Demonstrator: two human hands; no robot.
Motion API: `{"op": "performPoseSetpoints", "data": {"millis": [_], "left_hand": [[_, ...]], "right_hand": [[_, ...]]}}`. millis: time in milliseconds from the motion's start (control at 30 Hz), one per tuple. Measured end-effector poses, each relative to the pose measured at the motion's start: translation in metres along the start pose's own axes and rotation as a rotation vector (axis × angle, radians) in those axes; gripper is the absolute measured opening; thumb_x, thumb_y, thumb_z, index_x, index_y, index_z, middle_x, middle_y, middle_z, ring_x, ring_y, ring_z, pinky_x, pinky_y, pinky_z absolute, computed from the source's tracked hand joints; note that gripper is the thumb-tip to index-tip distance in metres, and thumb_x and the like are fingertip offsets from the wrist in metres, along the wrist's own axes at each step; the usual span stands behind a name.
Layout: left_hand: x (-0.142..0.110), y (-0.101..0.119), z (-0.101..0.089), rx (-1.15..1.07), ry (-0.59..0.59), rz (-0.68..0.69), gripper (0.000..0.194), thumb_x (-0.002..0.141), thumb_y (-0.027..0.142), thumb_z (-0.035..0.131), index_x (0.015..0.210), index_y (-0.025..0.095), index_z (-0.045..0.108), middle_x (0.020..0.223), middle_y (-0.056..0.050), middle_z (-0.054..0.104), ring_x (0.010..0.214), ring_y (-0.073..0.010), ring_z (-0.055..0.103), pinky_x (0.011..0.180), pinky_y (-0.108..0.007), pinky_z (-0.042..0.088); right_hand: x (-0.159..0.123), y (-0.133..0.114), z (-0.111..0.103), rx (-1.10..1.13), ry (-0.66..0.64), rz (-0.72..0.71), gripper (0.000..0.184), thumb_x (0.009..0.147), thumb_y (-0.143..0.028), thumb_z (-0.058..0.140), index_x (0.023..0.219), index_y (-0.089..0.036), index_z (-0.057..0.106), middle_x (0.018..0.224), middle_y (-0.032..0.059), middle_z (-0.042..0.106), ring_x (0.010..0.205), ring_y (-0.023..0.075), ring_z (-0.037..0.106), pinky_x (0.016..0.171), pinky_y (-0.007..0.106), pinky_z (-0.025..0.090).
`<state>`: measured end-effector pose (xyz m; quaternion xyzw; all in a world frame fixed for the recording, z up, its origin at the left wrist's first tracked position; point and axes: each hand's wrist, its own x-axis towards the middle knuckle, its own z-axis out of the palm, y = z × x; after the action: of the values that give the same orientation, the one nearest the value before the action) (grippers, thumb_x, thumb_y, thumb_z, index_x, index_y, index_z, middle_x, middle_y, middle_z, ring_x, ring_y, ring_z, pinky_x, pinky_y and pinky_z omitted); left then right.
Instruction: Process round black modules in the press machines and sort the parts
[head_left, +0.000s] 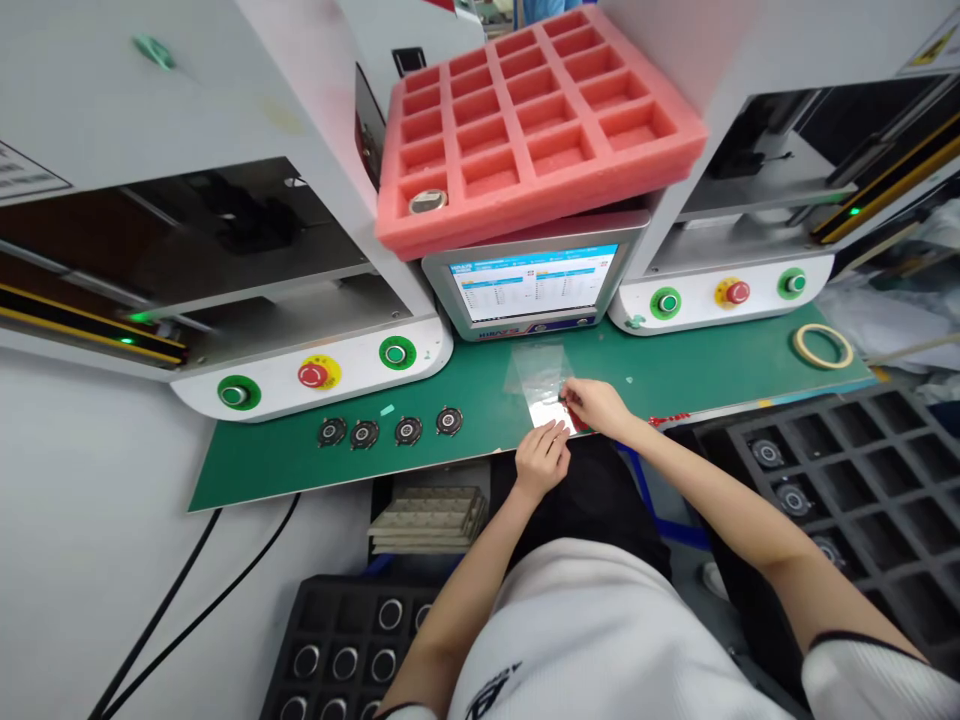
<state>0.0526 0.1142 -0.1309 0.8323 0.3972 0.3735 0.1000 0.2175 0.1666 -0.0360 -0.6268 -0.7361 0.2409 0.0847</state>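
Note:
A white sheet lies near the front edge of the green bench, beside a clear plastic bag. My left hand rests on the sheet's near edge, its fingers laid out flat and holding nothing. Over the sheet's right side, my right hand has thumb and fingertips pinched together; a tiny dark bit shows at the tips, too small to name. Under that hand is a red piece, partly covered. To the left, several round black parts, one of them a black disc, sit in a row.
A pink foam tray leans above a monitor. Machines with buttons flank the bench. A tape roll lies at the right end. Black trays with round parts stand low at left and right. Cables hang at left.

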Motion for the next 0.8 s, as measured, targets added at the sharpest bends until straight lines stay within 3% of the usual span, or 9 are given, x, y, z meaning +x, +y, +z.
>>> {"op": "performPoseSetpoints", "data": {"millis": [333,500,800], "left_hand": [[0.002,0.001,0.001,-0.012,0.080,0.041,0.031,0.079,0.009,0.053,0.102,0.018,0.072,0.100,-0.011,0.075,0.101,-0.0235,0.070,0.085,-0.036,0.056],[0.003,0.002,0.001,0.000,0.140,0.072,0.031,0.078,0.007,0.054,0.102,0.017,0.071,0.099,-0.010,0.076,0.099,-0.0223,0.071,0.084,-0.034,0.056],[0.003,0.001,0.002,-0.003,0.147,0.070,0.031,0.077,0.007,0.056,0.102,0.017,0.071,0.099,-0.009,0.076,0.098,-0.0224,0.071,0.083,-0.034,0.057]], "right_hand": [[-0.005,-0.003,0.001,-0.053,0.006,0.015,0.018,0.096,-0.029,0.054,0.102,-0.015,0.064,0.097,0.0041,0.067,0.089,0.0155,0.065,0.082,0.035,0.053],[-0.004,-0.005,-0.003,-0.076,-0.007,0.022,0.019,0.096,-0.026,0.052,0.109,-0.015,0.062,0.106,0.0055,0.067,0.094,0.0167,0.065,0.083,0.034,0.052],[0.004,-0.011,-0.013,-0.117,-0.153,0.089,0.025,0.095,-0.035,0.056,0.108,-0.015,0.063,0.106,0.0061,0.066,0.098,0.0183,0.064,0.089,0.041,0.053]]}}
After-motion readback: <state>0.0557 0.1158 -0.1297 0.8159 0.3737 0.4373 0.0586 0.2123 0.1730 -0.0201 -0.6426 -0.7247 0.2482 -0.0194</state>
